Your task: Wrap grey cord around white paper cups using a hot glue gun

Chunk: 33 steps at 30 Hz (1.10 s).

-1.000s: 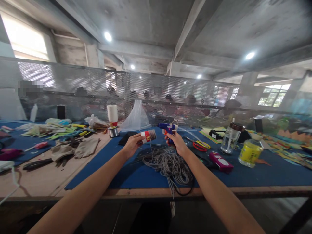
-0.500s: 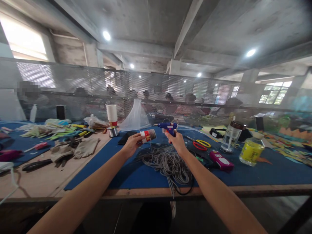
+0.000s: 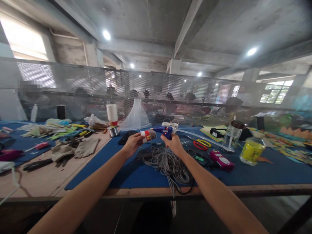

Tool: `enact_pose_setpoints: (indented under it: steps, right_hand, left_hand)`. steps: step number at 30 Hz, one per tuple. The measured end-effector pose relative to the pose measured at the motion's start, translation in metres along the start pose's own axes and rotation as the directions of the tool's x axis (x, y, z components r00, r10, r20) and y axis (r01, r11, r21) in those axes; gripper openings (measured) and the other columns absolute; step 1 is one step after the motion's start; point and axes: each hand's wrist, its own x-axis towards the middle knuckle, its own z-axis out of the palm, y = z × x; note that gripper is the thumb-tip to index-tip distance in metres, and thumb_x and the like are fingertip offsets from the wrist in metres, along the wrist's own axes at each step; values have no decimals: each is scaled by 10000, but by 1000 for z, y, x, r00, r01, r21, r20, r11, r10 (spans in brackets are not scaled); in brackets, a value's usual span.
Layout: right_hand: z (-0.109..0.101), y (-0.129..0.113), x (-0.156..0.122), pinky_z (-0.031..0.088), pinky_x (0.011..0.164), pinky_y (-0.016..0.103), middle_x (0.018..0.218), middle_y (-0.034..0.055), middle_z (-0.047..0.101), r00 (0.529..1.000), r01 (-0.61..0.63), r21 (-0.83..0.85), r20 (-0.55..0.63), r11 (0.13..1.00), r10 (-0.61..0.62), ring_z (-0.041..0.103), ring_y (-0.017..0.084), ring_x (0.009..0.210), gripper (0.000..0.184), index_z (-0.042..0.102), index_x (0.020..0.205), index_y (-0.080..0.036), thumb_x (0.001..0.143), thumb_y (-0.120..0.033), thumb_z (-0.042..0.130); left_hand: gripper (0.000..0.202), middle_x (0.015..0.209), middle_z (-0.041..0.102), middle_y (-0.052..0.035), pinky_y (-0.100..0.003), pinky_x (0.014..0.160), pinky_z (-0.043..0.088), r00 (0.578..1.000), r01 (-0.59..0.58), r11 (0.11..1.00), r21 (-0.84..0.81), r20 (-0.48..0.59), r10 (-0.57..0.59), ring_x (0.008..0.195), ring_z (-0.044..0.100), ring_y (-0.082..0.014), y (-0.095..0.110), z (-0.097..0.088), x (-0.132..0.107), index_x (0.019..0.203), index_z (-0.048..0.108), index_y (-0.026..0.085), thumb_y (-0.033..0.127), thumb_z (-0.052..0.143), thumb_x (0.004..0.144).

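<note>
My left hand is closed round a small paper cup with a red and white band, held on its side above the blue mat. My right hand grips a blue hot glue gun whose red light is on; its nozzle points left and sits right at the cup's end. A white glue stick juts out of the gun's back to the right. A tangle of grey cord lies on the mat just below both hands.
A stack of paper cups and a tape roll stand left of the hands. Scissors, a pink box, a glass jar and a yellow jar sit to the right. Gloves lie on bare wood. People work behind a mesh screen.
My right hand has carried the glue gun left, bringing its nozzle up to the cup. My left hand and the cup have hardly moved.
</note>
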Motion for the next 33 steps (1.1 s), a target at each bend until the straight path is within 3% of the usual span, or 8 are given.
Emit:
enact_pose_setpoints:
  steps: [5,12,33]
  right_hand:
    - [1,1,-2,465,607,289,564,7,620,998,48,-193,-31,980,-55,614,198,580,298,711,888,-200,838,-479,617]
    - [8,12,-2,466,684,314,807,103,731,992,112,-461,-6,880,-130,688,281,792,405,734,961,-186,870,-549,578]
    - [6,8,-5,460,709,277,893,101,756,992,116,-613,35,782,-120,704,263,870,482,733,1005,-193,914,-598,488]
  left_hand:
    - [315,902,749,-108,-287,725,508,1000,-26,999,20,5,26,755,669,-184,1,1,-1,877,745,126,216,817,583]
    - [325,888,752,-104,-302,756,504,998,-63,998,16,9,63,765,669,-191,1,2,-2,864,747,123,226,830,566]
    - [400,898,752,-97,-306,760,490,997,-71,996,51,16,71,786,665,-198,-2,-1,1,909,755,134,303,846,557]
